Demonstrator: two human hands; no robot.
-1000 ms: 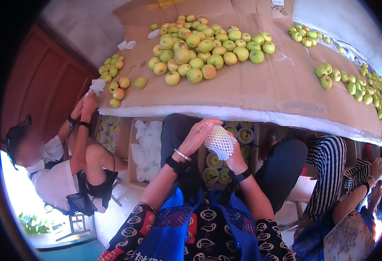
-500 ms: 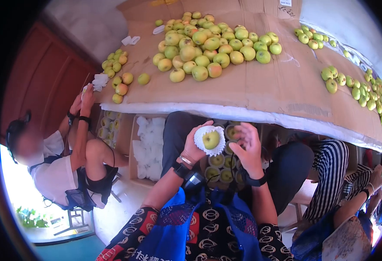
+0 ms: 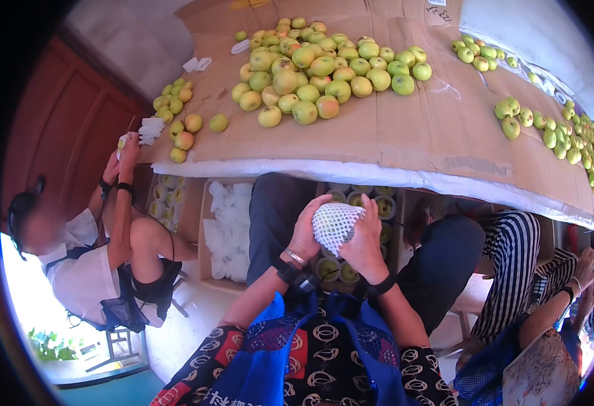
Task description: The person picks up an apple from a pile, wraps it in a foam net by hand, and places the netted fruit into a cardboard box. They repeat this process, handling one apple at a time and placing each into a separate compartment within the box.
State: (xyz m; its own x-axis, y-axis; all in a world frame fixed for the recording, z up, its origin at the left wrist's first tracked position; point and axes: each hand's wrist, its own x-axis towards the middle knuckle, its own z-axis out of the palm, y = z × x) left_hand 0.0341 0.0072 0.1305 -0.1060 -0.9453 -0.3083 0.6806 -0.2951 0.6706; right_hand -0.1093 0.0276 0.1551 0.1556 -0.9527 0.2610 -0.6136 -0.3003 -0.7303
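Observation:
Between my two hands is an apple in a white foam net sleeve [image 3: 335, 225], the mesh covering the side that faces me. My left hand [image 3: 304, 233] wraps around its left side, and my right hand [image 3: 364, 245] grips it from the right. Below and behind them, several netted apples [image 3: 328, 268] stand in rows in a box under the table edge. Left of my knee, a carton holds a stack of white foam nets [image 3: 229, 230]. A large pile of loose green-yellow apples [image 3: 322, 65] lies on the table beyond my hands.
Cardboard [image 3: 405, 139] covers the table, its front edge padded in white. More apples [image 3: 574, 145] lie at the right. At left, a co-worker's hands [image 3: 128, 149] hold a netted apple near folded nets [image 3: 151, 130]. Another person's striped trousers [image 3: 510, 271] are close on my right.
My right hand has moved in from beside the apple and closed on it. The netted apple has turned, so its bare face no longer shows. The view has shifted slightly.

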